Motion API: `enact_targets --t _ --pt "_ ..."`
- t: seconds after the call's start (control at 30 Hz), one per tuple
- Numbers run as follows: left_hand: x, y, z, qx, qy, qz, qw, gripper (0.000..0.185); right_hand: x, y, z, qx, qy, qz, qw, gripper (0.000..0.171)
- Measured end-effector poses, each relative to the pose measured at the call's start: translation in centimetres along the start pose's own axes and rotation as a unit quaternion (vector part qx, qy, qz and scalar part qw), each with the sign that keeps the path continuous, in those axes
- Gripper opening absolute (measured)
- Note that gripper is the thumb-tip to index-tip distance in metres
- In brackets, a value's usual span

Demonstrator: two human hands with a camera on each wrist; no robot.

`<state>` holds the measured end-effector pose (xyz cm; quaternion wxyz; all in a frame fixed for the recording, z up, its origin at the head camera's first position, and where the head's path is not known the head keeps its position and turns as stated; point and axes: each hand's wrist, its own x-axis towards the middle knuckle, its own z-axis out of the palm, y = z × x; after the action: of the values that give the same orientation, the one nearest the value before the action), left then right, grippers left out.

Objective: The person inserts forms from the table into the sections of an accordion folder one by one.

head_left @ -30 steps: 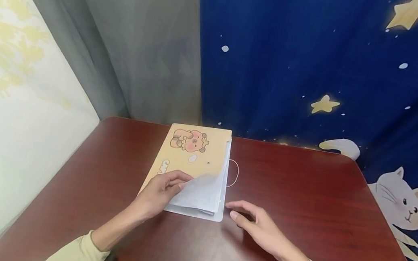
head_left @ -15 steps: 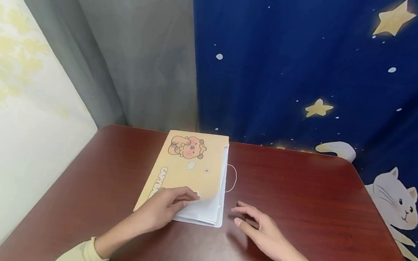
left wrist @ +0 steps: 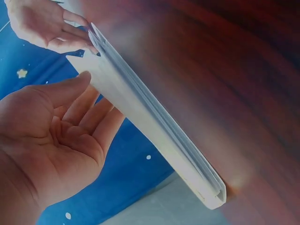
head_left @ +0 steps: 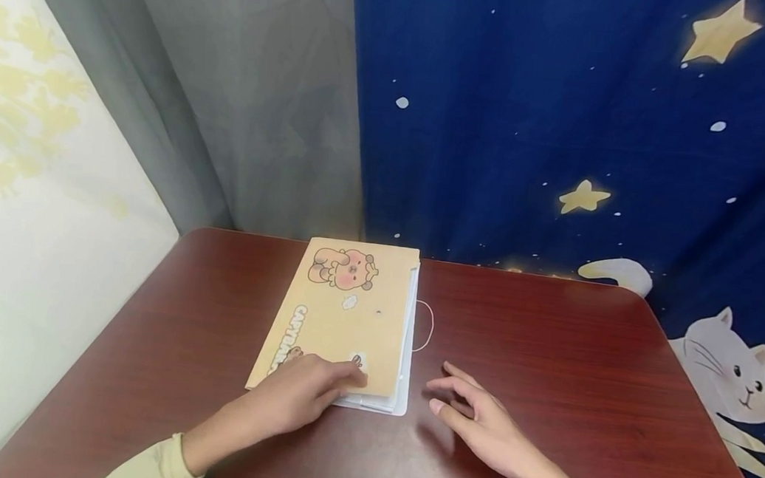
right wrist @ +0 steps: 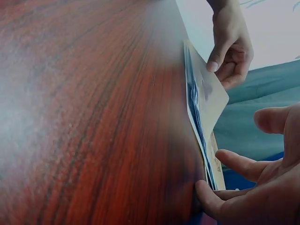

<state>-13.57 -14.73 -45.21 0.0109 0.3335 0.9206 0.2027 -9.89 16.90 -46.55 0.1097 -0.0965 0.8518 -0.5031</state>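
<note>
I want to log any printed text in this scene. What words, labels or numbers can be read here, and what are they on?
"CAPYBA...": brown capitals along the left edge of the yellow notebook cover; the last letters are hidden under the left hand.
Small marks on the cover near the left hand's fingertips: too small to read.
The blue curtain carries only stars and a cat, no text.
Both wrist views show no readable text.

Glossy wood-grain table (head_left: 546,369), matt paper folder (head_left: 344,318), printed cloth backdrop (head_left: 563,133)
</note>
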Motion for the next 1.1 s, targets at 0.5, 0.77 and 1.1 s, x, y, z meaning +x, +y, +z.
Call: enact_targets --t 0.5,0.77,1.1 --pt "-0.3 0.3 0.0 0.055 -0.044 0.078 0.9944 0.011 0.2 0.5 -0.4 -0.01 -0.005 -0.009 1.0 0.03" --pt "-1.8 -0.3 -2.0 -0.012 -0.103 -0.001 0.9947 0.047 -0.1 0.9 -2.5 -0.022 0.031 -0.01 0.999 0.032" --pt "-3.8 -3.0 -4.6 0.018 -0.019 -0.053 0.9982 0.058 -1.2 1.4 -5.1 -0.047 0.088 0.025 0.995 0.034"
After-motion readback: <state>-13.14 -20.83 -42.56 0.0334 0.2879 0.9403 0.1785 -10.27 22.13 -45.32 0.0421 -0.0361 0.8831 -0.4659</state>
